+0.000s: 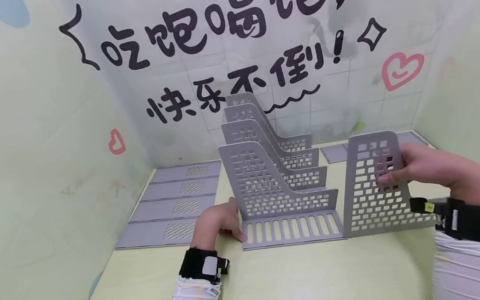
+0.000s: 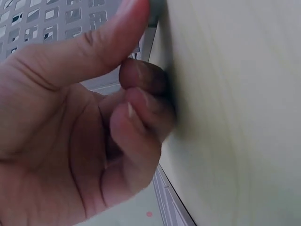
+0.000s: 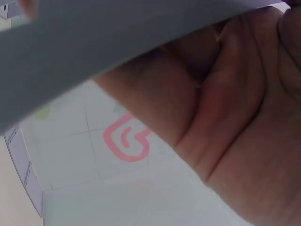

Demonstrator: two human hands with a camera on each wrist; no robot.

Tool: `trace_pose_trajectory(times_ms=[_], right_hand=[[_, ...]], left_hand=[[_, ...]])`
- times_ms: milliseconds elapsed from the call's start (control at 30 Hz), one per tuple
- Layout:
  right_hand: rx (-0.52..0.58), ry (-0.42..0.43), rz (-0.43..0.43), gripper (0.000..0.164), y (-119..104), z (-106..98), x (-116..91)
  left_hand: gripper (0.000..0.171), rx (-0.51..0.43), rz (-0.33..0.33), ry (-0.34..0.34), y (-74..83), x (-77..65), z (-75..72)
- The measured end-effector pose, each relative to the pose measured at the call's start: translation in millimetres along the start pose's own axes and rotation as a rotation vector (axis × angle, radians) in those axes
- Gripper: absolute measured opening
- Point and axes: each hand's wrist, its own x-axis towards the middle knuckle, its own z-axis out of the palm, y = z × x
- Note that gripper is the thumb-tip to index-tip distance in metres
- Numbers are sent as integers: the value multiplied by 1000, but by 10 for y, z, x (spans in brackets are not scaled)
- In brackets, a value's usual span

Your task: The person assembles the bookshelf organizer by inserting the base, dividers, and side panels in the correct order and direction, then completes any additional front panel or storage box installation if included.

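Note:
A grey plastic file rack [image 1: 291, 230] with several upright perforated dividers stands on the table, its slotted base at the front. My left hand [image 1: 220, 221] is at the rack's left edge, thumb at the base's front corner. In the left wrist view the fingers [image 2: 136, 132] are curled low beside the tabletop, near the base's edge. Right of the rack, my right hand [image 1: 426, 167] grips a separate perforated divider panel [image 1: 356, 178] by its upper right edge, thumb in front, other fingers behind. The panel stands upright, its lower left corner right at the base's front right corner.
Several flat grey panels [image 1: 148, 229] with slanted slots lie in a row on the left of the table [image 1: 302, 278]. More flat grey pieces [image 1: 334, 153] lie at the back right. A printed wall sheet [image 1: 347, 107] closes off the back and sides.

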Motion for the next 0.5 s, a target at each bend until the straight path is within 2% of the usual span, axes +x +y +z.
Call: trace_pose_trajectory(times_ms=[100,167,367,500], right_hand=[[-8,-32,29,19,6,-16,-29],[1,-48,36,22,10,-20,-42],[13,-73,12,32,-38,17,-34],[18,-126,-39,30,-186,146,91]], left_hand=[[40,-23,-66,-35,20,-26,7],[22,-39,-80,-74,32,-40,15],[17,-135,-66,-191,31,-37,30],[18,-164,-64,-219,9,-30,46]])
